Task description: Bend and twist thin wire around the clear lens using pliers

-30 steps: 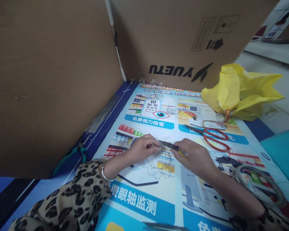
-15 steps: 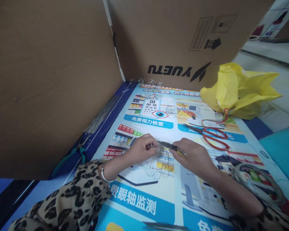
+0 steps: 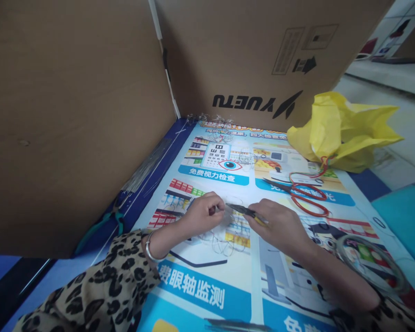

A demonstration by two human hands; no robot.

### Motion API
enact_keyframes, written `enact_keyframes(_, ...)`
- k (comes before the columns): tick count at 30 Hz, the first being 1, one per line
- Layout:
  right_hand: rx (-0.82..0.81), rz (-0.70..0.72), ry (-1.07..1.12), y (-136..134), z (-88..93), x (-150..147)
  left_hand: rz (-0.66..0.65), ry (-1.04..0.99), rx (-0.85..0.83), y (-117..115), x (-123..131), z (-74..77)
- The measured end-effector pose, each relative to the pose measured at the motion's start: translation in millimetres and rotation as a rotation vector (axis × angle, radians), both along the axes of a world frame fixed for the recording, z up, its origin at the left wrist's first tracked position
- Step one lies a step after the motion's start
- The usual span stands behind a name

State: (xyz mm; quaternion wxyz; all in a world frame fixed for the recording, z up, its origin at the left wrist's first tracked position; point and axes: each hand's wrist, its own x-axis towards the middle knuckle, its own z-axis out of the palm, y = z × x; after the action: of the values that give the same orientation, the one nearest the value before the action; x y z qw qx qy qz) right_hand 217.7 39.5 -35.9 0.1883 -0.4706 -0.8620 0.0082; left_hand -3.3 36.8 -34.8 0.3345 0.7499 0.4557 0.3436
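Observation:
My left hand (image 3: 204,213) pinches a tangle of thin wire loops (image 3: 228,237) that rests on a printed poster mat (image 3: 207,290). Across from it, my right hand (image 3: 280,226) grips small pliers (image 3: 244,210) with a yellow handle. The dark tips of the pliers point left and meet the wire at my left fingertips. A silver bangle sits on my left wrist, and both arms wear leopard-print sleeves.
Cardboard walls (image 3: 72,115) stand at the left and back. Red-handled scissors (image 3: 306,196) and a yellow plastic bag (image 3: 342,131) lie to the right. A wire coil (image 3: 373,265) sits near my right forearm. Teal-handled pliers (image 3: 103,223) and straight wires (image 3: 147,166) lie along the left wall.
Both hands stay almost in place, with only slight shifts as the pliers' tips work at the wire held by my left fingers.

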Motion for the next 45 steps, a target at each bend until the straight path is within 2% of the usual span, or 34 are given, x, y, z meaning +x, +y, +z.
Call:
enact_keyframes(11, 0.013, -0.002, -0.017, 0.1, -0.7, 0.4, 0.010, 0.064, 0.047, 1.1, -1.3, -1.1)
enact_keyframes(17, -0.079, -0.017, 0.031, 0.0, 0.3, 0.5, 0.059, 0.039, 0.085, 2.2, -1.4, 0.5)
enact_keyframes(23, -0.180, -0.028, 0.024, -0.8, 4.5, -2.2, -0.002, -0.046, 0.179, 2.8, -3.4, 0.8)
enact_keyframes(30, -0.241, -0.004, 0.061, -1.9, 7.9, -2.2, 0.018, -0.104, 0.011, 3.0, -2.7, 4.4)
enact_keyframes(37, -0.216, 0.024, 0.099, -5.3, 8.7, -3.8, 0.058, -0.239, -0.198, 0.7, -1.8, 5.6)
enact_keyframes(45, -0.230, 0.016, 0.050, -4.7, 5.8, -3.2, 0.051, -0.263, -0.244, 0.2, -2.7, 6.5)
